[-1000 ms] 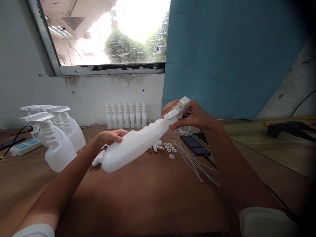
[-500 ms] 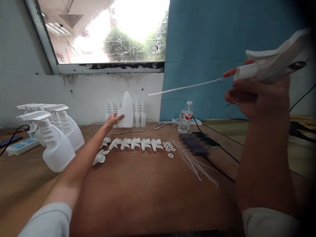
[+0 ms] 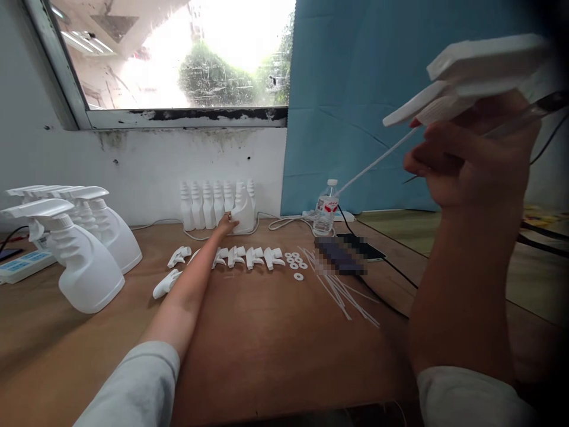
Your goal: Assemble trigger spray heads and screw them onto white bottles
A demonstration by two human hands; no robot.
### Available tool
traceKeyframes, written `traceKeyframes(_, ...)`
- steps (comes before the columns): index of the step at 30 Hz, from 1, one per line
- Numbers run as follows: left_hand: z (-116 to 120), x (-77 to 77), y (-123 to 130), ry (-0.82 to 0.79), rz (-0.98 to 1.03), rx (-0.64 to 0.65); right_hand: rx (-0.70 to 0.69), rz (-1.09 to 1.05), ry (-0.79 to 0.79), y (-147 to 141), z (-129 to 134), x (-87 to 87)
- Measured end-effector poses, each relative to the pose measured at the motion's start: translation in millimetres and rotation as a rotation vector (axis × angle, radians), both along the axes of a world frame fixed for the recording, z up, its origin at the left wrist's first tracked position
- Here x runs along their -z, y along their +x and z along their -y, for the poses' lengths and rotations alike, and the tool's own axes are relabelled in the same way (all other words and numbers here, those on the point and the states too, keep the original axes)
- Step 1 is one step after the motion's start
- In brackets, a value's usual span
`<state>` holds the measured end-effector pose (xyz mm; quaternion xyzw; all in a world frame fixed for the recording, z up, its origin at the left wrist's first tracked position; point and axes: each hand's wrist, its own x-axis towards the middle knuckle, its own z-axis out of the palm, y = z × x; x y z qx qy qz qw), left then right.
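Brown wooden table [image 3: 267, 350]: white spray bottles [image 3: 84, 261], trigger heads [image 3: 246, 257], washers [image 3: 296, 264], tubes [image 3: 347, 295], water bottle [image 3: 325, 209].

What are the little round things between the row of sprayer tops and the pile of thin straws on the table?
Small white washers lie there, loose on the table, in the head view.

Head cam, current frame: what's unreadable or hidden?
- Dark flat thing on the table: pixelated patch hides it.
- Right hand holds a spray head; its rear is lost in the dark right edge.
- Left hand at a bottle: grip too small to judge.
- Water bottle label: too small.
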<state>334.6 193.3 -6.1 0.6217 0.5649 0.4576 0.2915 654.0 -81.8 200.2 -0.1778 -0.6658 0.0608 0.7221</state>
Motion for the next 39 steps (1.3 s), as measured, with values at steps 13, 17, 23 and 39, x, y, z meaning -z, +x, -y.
traceKeyframes(13,89.6,-54.3,15.3,0.148,0.214,0.151,0.0,0.36,-0.36,-43.9,-32.4,32.9)
traceKeyframes(17,181.0,-58.7,14.3,0.012,0.405,0.617,-0.022,0.698,-0.507,-79.1,-32.6,78.3)
traceKeyframes(23,278.9,-33.4,-0.9,-0.175,0.487,0.779,-0.039,0.912,-0.659,-112.5,2.6,129.3)
traceKeyframes(39,298.9,-1.1,-23.1,-0.385,0.23,0.897,-0.166,1.364,-0.158,-116.2,23.7,163.2)
